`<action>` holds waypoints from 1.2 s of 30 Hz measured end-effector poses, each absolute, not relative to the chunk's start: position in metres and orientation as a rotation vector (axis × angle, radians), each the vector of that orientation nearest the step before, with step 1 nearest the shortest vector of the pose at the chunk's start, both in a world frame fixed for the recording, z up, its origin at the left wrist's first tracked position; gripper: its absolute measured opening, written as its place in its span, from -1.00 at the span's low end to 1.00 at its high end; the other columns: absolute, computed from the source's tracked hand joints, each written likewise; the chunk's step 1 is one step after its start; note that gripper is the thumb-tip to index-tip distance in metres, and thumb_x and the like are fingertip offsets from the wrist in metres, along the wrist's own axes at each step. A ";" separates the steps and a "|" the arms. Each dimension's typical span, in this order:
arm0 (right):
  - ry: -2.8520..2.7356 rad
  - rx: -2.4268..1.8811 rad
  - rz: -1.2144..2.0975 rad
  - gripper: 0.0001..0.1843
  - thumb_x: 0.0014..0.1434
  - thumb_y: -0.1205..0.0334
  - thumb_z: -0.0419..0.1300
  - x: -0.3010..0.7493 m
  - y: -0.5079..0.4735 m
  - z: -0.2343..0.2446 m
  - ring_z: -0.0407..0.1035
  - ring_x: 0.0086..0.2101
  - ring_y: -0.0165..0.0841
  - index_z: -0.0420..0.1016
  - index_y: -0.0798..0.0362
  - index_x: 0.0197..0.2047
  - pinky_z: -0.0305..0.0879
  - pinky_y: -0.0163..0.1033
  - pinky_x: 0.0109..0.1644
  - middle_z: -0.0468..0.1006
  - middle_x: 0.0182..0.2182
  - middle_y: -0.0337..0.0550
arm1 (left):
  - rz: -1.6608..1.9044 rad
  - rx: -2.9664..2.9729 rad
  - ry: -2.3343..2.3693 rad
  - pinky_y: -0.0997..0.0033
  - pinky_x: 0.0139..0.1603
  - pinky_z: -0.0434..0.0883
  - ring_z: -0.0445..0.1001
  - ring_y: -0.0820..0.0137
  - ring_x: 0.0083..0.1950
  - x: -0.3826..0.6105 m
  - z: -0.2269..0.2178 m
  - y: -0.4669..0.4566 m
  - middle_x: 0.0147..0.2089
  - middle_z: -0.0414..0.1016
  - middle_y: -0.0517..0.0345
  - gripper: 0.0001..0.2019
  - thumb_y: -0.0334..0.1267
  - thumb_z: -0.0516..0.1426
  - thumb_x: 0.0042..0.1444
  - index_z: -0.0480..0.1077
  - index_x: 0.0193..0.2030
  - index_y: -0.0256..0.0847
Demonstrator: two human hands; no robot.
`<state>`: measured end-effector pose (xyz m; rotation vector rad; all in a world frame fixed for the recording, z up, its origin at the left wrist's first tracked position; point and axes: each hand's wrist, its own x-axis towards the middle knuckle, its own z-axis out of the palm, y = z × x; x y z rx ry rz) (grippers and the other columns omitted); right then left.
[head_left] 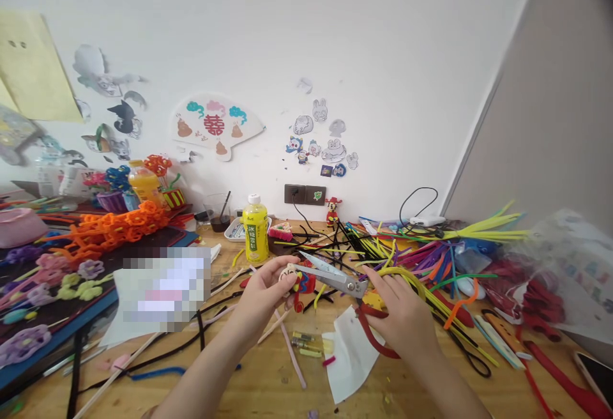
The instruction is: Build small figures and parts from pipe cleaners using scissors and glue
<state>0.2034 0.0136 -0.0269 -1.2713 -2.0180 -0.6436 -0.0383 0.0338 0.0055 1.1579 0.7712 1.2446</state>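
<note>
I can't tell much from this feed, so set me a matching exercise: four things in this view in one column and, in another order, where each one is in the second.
Things:
1 scissors
2 small pipe-cleaner figure
3 yellow bottle
4 paper fan cutout

Places:
A on the wall
B in the left hand
C standing on the wooden table
D in the right hand

Pairs: 1-D, 2-B, 3-C, 4-A
</note>
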 end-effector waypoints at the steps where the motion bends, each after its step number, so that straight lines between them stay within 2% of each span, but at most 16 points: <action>1: -2.016 -1.276 -0.627 -0.44 -0.02 0.28 0.07 0.203 0.013 -0.026 0.25 -0.39 -0.24 0.21 0.15 0.11 0.22 -0.22 -0.36 0.39 -0.46 -0.11 | 1.242 1.158 0.773 0.54 -0.56 0.27 0.24 0.60 -0.58 -0.038 0.006 0.033 -0.46 0.36 0.25 -0.68 -0.19 0.24 -0.13 0.36 -0.20 -0.22; 13: -1.965 -1.358 -0.576 -0.41 -0.02 0.19 0.11 0.194 0.010 -0.028 0.22 -0.36 -0.21 0.20 0.09 0.12 0.19 -0.19 -0.34 0.38 -0.42 -0.09 | 1.236 1.155 0.689 0.53 -0.57 0.25 0.28 0.57 -0.57 -0.035 0.007 0.030 -0.37 0.40 0.19 -0.69 -0.23 0.24 -0.12 0.37 -0.19 -0.20; 20: -1.934 -1.412 -0.621 -0.34 -0.06 0.10 0.15 0.195 0.010 -0.025 0.20 -0.34 -0.20 0.17 0.08 0.13 0.18 -0.17 -0.29 0.36 -0.38 -0.10 | 1.221 1.072 0.637 0.53 -0.54 0.24 0.28 0.55 -0.53 -0.033 0.007 0.026 -0.36 0.42 0.19 -0.65 -0.26 0.27 -0.18 0.38 -0.19 -0.16; 26: -1.940 -1.388 -0.618 -0.34 -0.05 0.10 0.14 0.195 0.011 -0.025 0.20 -0.35 -0.21 0.15 0.08 0.13 0.18 -0.17 -0.29 0.35 -0.38 -0.10 | 1.133 1.033 0.583 0.50 -0.52 0.21 0.27 0.53 -0.50 -0.036 0.002 0.028 -0.38 0.42 0.15 -0.65 -0.29 0.24 -0.13 0.41 -0.12 -0.16; 36: -1.944 -1.371 -0.598 -0.35 -0.04 0.12 0.15 0.196 0.010 -0.026 0.20 -0.36 -0.21 0.16 0.09 0.13 0.17 -0.17 -0.29 0.34 -0.40 -0.11 | 1.134 1.051 0.605 0.48 -0.52 0.22 0.28 0.52 -0.53 -0.035 0.009 0.025 -0.39 0.44 0.11 -0.67 -0.27 0.25 -0.15 0.45 -0.17 -0.21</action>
